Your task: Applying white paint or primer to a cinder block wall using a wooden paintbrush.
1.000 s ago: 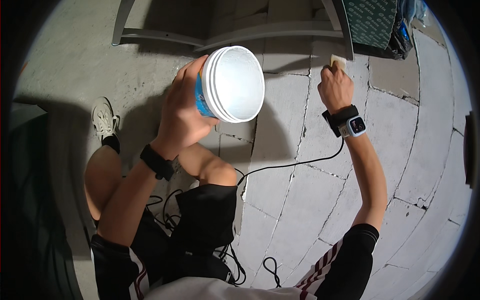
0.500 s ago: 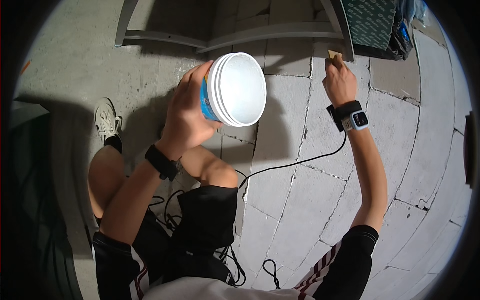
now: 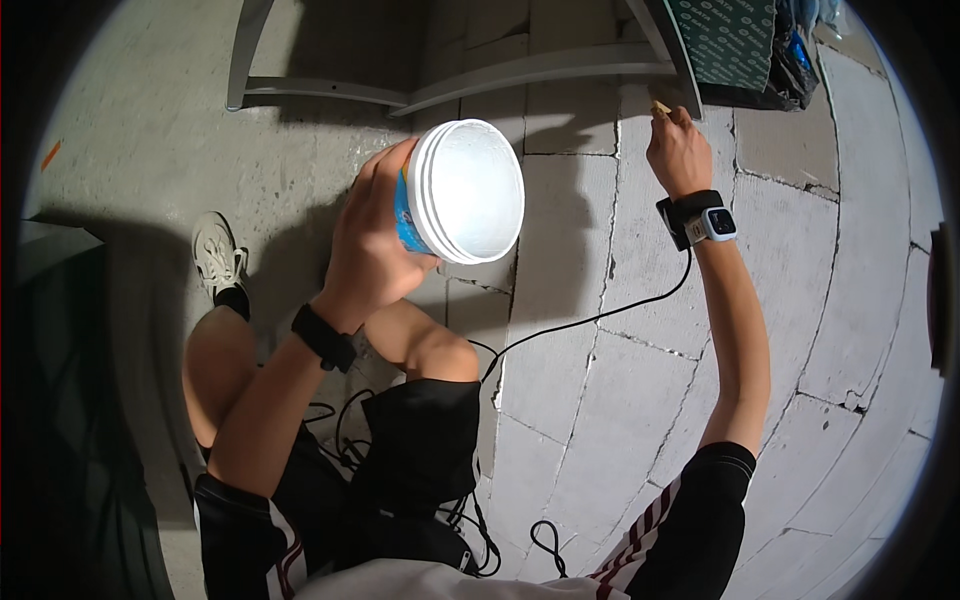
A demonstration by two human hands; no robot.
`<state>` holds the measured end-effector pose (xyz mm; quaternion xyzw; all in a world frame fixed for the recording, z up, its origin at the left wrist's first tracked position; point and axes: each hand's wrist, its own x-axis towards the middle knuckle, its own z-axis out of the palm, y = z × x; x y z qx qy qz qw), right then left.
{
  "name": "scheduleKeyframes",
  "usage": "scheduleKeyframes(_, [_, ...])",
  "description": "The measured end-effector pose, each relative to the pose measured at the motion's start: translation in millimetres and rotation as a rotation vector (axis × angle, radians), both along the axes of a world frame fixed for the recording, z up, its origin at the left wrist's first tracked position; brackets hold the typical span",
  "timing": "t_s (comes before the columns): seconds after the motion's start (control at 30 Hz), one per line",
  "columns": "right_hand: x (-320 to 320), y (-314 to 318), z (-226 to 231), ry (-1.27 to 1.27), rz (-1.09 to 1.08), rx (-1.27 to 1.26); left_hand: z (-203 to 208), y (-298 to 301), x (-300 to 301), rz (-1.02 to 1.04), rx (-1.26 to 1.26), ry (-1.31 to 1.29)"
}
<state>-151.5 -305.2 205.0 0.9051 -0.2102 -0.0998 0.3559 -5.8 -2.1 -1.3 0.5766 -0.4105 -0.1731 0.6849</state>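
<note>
My left hand (image 3: 370, 240) is wrapped round a white plastic tub (image 3: 473, 192) with a blue label, its open mouth tilted toward me. The inside looks white and bright; what it contains, if anything, is hard to make out. Off to the right, my right arm reaches forward, and my right hand (image 3: 681, 155) pinches a small flat tan piece (image 3: 660, 107). That piece is close to the white block wall (image 3: 650, 385), beside the foot of a grey frame (image 3: 560, 63). Whether it touches the wall I cannot tell.
A green patterned box (image 3: 725, 45) and a black plastic bag (image 3: 793, 75) are at the far right of the frame. A black cable (image 3: 575, 325) runs from my right wrist toward my lap. Concrete floor (image 3: 130, 150) lies left, with a dark green object (image 3: 60, 300) at the near left.
The tub in my left hand has shifted slightly down and left in the view. The tan piece has turned and now looks narrower; my right hand stays by the frame's foot.
</note>
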Motion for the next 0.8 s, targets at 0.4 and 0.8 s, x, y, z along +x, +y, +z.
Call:
scheduleKeyframes(0.4, [7,13,-7,0.010,0.097,-0.001,1,2,3,-0.008,0.000,-0.031])
scheduleKeyframes(0.8, [8,1,-6,-0.003,0.296,-0.048,2,0,1,0.005,0.001,-0.012])
